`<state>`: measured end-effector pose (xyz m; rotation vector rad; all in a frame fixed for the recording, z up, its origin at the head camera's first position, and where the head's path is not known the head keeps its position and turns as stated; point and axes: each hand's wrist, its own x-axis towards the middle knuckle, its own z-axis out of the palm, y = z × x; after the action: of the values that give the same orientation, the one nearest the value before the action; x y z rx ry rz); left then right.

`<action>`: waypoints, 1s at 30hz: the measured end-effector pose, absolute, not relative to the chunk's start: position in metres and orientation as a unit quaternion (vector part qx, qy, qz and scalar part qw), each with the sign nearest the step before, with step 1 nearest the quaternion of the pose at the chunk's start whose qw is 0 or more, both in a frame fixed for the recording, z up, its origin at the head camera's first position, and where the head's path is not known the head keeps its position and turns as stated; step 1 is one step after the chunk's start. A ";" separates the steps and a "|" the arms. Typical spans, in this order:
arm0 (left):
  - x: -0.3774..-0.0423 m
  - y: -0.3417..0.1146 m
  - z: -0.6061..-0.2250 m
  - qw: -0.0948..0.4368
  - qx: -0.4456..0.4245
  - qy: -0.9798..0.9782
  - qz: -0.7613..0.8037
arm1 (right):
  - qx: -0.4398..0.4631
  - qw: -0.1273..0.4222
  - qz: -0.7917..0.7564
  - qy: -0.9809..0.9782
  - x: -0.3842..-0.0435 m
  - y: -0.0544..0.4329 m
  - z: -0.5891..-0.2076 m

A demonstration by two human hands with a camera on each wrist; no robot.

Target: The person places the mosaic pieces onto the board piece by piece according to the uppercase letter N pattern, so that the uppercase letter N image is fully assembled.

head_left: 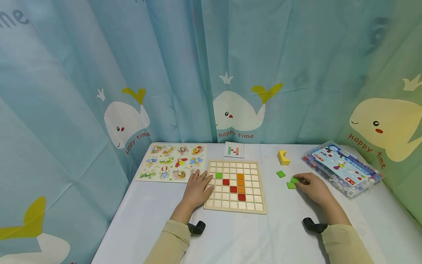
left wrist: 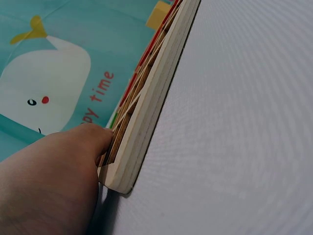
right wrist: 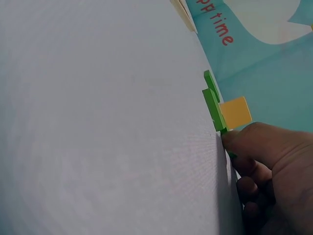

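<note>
A wooden grid board (head_left: 230, 208) lies flat on the table. One green tile (head_left: 219, 175), several red tiles (head_left: 233, 189) and several orange tiles (head_left: 241, 183) sit in its cells. My left hand (head_left: 196, 189) rests along the board's left edge, the thumb (left wrist: 93, 139) touching its rim. Right of the board, my right hand (head_left: 314, 187) pinches a green square tile (head_left: 294, 180) between thumb and fingers, close to the tabletop. Beside it lie two loose green tiles (head_left: 291, 185), one nearer the board. In the right wrist view the pinched tile is mostly hidden by the fingers.
Behind the board lies a small pattern card (head_left: 234, 149). An insect picture puzzle (head_left: 171, 161) is at the back left. A yellow notched block (head_left: 282, 158) stands behind the loose tiles, and a clear plastic box (head_left: 344, 167) lies far right. Curtains (head_left: 184, 73) hang behind the table.
</note>
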<state>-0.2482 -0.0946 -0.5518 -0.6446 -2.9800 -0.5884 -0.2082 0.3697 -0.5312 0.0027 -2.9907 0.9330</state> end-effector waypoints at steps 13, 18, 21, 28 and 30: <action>-0.248 -0.094 -0.549 0.021 -0.210 -0.959 -0.189 | 0.006 0.018 0.289 -0.957 -0.205 0.369 -0.530; -0.247 -0.094 -0.548 0.021 -0.211 -0.959 -0.189 | -0.003 0.017 0.282 -0.959 -0.205 0.371 -0.527; -0.247 -0.094 -0.548 0.019 -0.210 -0.959 -0.190 | 0.003 0.021 0.280 -0.960 -0.206 0.371 -0.524; -0.246 -0.094 -0.547 0.017 -0.208 -0.959 -0.193 | 0.020 0.018 0.288 -0.957 -0.206 0.363 -0.510; -0.247 -0.094 -0.547 0.017 -0.207 -0.959 -0.192 | 0.031 0.025 0.291 -0.956 -0.206 0.358 -0.504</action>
<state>-0.2465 -0.0941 -0.5469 -0.6433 -2.9807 -0.5969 -0.2061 0.3580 -0.5045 0.0947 -2.9560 0.9012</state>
